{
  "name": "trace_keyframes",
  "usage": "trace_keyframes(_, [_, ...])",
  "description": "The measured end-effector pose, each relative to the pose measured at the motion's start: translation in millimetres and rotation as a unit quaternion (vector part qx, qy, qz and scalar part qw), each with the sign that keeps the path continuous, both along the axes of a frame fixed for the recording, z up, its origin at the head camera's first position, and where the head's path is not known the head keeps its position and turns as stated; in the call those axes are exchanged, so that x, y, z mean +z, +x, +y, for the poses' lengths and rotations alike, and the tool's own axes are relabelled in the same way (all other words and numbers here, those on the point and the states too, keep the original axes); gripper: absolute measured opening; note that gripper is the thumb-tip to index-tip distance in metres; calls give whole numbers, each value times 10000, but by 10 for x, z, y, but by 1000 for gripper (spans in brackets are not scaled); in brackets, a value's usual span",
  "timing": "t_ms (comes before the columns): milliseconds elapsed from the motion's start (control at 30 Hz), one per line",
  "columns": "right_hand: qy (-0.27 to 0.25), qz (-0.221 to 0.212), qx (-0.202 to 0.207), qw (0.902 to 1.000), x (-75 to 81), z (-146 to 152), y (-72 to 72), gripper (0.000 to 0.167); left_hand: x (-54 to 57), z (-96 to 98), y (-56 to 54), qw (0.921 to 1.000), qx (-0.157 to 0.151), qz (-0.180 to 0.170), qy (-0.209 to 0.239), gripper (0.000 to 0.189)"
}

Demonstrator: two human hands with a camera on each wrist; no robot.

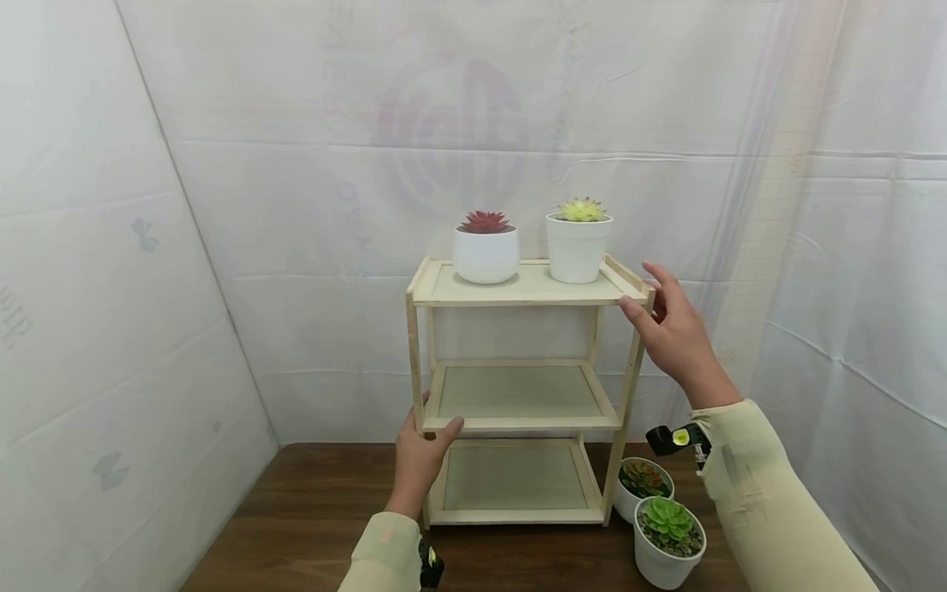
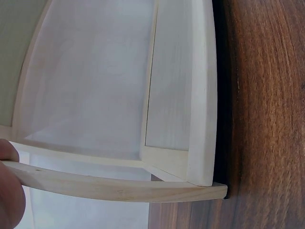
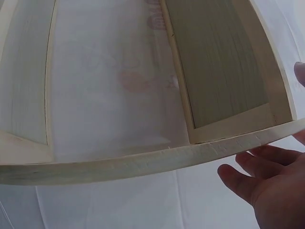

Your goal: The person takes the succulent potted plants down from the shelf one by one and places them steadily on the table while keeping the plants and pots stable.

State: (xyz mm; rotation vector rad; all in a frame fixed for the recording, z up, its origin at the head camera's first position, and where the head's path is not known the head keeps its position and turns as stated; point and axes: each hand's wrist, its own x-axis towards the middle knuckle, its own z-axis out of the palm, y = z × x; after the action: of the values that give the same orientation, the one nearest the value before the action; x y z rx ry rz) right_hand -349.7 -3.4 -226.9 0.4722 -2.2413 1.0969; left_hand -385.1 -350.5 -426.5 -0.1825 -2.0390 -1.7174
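A light wooden three-tier shelf [image 1: 518, 424] stands on the table. My left hand [image 1: 420, 460] grips its left front post at the middle tier, thumb in front and fingers behind. In the left wrist view only that hand's fingertips [image 2: 8, 191] show, around the post. At the top right corner my right hand [image 1: 676, 333] holds the shelf between the thumb and fingers, the index finger raised. Its lower fingers [image 3: 257, 171] lie loosely along the post's outer side. On the top tier sit a red succulent in a rounded white pot [image 1: 486, 255] and a yellow-green succulent in a tapered white pot [image 1: 579, 249].
Right of the shelf's foot, a green succulent in a white pot [image 1: 666, 567] and a reddish-green succulent in a white pot [image 1: 627, 503] stand close together on the brown wooden table [image 1: 318, 510]. White sheeting [image 1: 296, 205] hangs behind and at both sides.
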Motion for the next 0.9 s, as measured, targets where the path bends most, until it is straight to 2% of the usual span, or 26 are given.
trace_keyframes(300, [90, -145, -373, 9992, 21, -34, -38, 75, -13, -3, -11, 10000, 14, 10, 2, 82])
trace_keyframes(500, [7, -319, -434, 9985, 27, -53, -39, 77, -8, 2, 6, 10000, 65, -1, -36, 84])
trace_keyframes(700, [-165, -540, -541, 9969, 57, -100, -33, 86, 5, 1, 21, 9999, 138, 53, -72, 85])
trace_keyframes(900, [-308, -551, -595, 9962, 43, -138, -46, 83, -8, -5, 15, 9999, 119, -33, -98, 85])
